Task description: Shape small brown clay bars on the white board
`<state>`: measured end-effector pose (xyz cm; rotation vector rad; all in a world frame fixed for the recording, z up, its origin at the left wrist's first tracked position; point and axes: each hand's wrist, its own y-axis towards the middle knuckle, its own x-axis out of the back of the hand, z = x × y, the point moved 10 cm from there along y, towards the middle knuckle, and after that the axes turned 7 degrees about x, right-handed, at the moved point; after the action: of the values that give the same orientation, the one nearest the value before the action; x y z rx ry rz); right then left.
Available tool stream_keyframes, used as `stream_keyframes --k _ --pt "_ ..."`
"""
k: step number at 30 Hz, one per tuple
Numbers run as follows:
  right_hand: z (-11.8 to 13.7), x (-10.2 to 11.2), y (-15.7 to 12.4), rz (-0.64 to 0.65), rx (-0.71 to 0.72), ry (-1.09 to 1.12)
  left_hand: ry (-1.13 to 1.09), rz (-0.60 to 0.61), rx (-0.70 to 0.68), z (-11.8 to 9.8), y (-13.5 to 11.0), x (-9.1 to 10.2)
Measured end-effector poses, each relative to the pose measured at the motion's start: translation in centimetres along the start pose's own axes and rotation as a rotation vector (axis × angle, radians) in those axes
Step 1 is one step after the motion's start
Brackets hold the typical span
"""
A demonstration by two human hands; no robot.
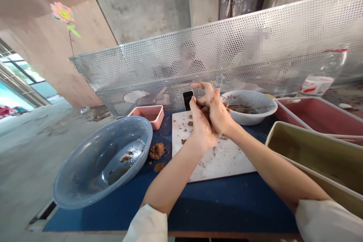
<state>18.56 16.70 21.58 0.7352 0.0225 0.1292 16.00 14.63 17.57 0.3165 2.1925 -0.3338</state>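
Note:
My left hand [200, 121] and my right hand [218, 111] are pressed palm to palm above a white board [232, 162]. A piece of brown clay seems to sit between the palms, mostly hidden by them; dark brown smears mark the skin around it. Some fingers stretch forward while others curl over the opposite hand. Small brown crumbs and bits of clay [190, 123] are scattered across the board. To its left, a rough clay lump [157, 151] and a flatter clay piece [159, 167] lie on the blue table cover [227, 204].
A large translucent blue basin [85, 170] with murky water stands left, near a small pink tray [154, 119]. Behind the hands are a phone [187, 100] and a white basin [252, 119] holding twigs. Pink [326, 115] and olive [312, 147] planters and a bottle [320, 79] stand right. A perforated metal screen [153, 60] rises behind.

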Motion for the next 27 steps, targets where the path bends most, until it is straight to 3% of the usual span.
stream_keyframes --k 2,5,8,11,16,21,27 --pt "-0.2 1.3 0.5 -0.115 0.062 0.004 0.015 0.063 0.045 0.0 0.2 -0.5" --pt "1.2 3.5 0.7 -0.315 0.234 -0.04 0.001 0.063 0.09 -0.3 0.4 -0.2" --pt "3.5 4.5 0.6 -0.369 0.357 -0.171 -0.017 0.08 0.078 -1.1 0.5 -0.2" --pt "5.1 4.4 0.9 -0.248 0.368 -0.285 -0.03 0.132 -0.001 -2.9 0.5 -0.1" --pt "7.4 1.3 0.5 0.215 0.491 -0.528 0.009 0.227 -0.167 -6.7 0.0 0.4" --pt "7.5 0.6 -0.1 0.237 0.497 -0.733 0.02 0.261 -0.316 -9.6 -0.7 0.5" --pt "7.1 0.0 -0.1 0.227 0.501 -0.754 0.053 0.293 -0.336 -9.6 -1.0 0.1"
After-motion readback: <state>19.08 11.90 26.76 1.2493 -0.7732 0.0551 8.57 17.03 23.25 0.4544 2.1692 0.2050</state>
